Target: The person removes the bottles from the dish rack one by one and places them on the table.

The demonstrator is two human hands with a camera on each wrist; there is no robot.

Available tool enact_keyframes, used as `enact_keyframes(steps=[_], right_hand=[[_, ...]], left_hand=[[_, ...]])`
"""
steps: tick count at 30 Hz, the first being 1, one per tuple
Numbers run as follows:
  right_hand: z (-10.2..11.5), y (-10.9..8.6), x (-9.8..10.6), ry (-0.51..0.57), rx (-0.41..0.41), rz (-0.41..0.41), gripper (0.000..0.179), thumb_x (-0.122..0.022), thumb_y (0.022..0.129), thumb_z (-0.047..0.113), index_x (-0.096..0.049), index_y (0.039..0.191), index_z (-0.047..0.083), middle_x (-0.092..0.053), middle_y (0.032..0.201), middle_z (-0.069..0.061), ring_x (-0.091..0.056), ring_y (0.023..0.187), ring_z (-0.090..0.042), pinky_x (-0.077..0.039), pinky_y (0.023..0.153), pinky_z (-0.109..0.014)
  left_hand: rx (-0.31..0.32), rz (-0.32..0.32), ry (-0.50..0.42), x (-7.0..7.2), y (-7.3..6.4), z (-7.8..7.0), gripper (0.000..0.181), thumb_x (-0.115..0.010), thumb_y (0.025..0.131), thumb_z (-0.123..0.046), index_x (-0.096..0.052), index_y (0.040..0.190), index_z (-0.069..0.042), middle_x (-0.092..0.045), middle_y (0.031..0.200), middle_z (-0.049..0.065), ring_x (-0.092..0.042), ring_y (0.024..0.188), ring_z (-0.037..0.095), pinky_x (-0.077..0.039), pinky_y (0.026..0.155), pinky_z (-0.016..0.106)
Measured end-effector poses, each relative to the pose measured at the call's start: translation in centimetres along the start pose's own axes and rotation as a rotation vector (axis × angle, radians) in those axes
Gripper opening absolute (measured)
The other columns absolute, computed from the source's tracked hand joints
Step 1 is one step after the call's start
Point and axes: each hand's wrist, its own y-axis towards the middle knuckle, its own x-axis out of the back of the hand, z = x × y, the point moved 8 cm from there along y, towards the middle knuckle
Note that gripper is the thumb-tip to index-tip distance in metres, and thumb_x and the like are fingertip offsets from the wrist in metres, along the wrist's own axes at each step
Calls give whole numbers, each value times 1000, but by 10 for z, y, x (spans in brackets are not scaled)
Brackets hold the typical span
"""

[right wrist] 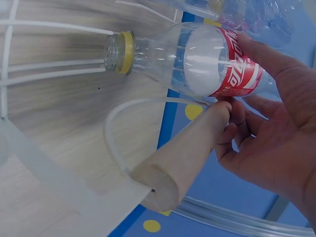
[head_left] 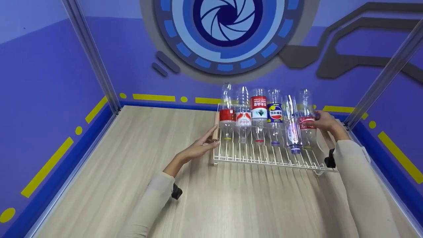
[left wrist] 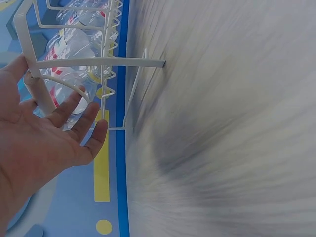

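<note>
A white wire rack [head_left: 264, 162] with wooden side handles stands on the table, bearing a row of several clear plastic bottles, necks toward me. My left hand [head_left: 198, 148] holds the rack's left handle [left wrist: 39, 94] between thumb and forefinger, the other fingers spread out below. My right hand [head_left: 325, 122] grips the rightmost bottle [right wrist: 173, 59], which has a red label and a yellow neck ring. Its thumb lies on the label and a fingertip touches the lower side. The remaining fingers curl beside the right wooden handle [right wrist: 192, 158].
Other bottles in the row carry a red label [head_left: 227, 115], a red and white label [head_left: 259, 107] and a blue label [head_left: 275, 113]. A slimmer bottle [head_left: 292, 132] has a purple cap. Behind the rack rises a blue patterned wall [head_left: 185, 82]; metal posts [head_left: 96, 59] stand at the corners.
</note>
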Motion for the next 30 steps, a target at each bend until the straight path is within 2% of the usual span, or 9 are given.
enact_keyframes(steps=[2, 8, 16, 20, 26, 27, 30], right_hand=[[-1, -1, 2, -26, -10, -13, 84, -62, 101, 22, -11, 153, -20, -33, 146, -50, -40, 134, -60, -34, 116, -65], [-8, -6, 6, -4, -35, -61, 86, -65, 100, 28, -16, 154, -16, -36, 146, -48, -42, 133, -58, -37, 114, -65], [-6, -12, 10, 55, -39, -105, 89, -67, 98, 36, -19, 156, -12, -37, 148, -44, -42, 136, -55, -37, 114, -62], [-4, -14, 10, 101, -34, -120, 89, -67, 99, 36, -19, 157, -10, -35, 152, -42, -39, 139, -53, -36, 116, -59], [-7, -19, 9, 152, -46, -127, 91, -65, 100, 39, -14, 160, -7, -31, 156, -40, -34, 144, -53, -33, 119, -59], [-6, -20, 9, 155, -44, -131, 91, -65, 100, 39, -14, 160, -6, -32, 156, -40, -34, 144, -53, -35, 118, -57], [-5, -22, 12, 159, -33, -142, 90, -64, 100, 39, -14, 160, -6, -33, 156, -39, -42, 140, -48, -49, 105, -34]], left_hand=[[2, 3, 3, -1, 0, -1, 75, -53, 105, -42, -6, 164, -39, -34, 164, 8, -43, 142, 27, -37, 118, 55], [-1, 23, -1, -6, 0, -4, 74, -51, 106, -43, -4, 164, -41, -40, 159, 12, -44, 140, 27, -38, 117, 55], [26, 36, -35, -6, -1, -2, 77, -51, 105, -49, -1, 163, -45, -26, 168, 11, -39, 147, 29, -30, 121, 60], [35, 24, -41, -4, -3, -1, 76, -51, 105, -50, -1, 162, -47, -24, 169, 7, -37, 148, 29, -29, 122, 60], [40, 27, -52, -5, -4, 1, 77, -51, 105, -49, 0, 163, -46, -24, 169, 9, -33, 151, 31, -26, 122, 62], [39, 28, -56, -5, -4, 1, 77, -51, 105, -49, 0, 163, -45, -23, 169, 9, -33, 151, 32, -26, 122, 63], [33, 33, -64, -6, -2, 1, 77, -50, 105, -48, 0, 163, -44, -17, 171, 7, -29, 153, 32, -24, 123, 63]])
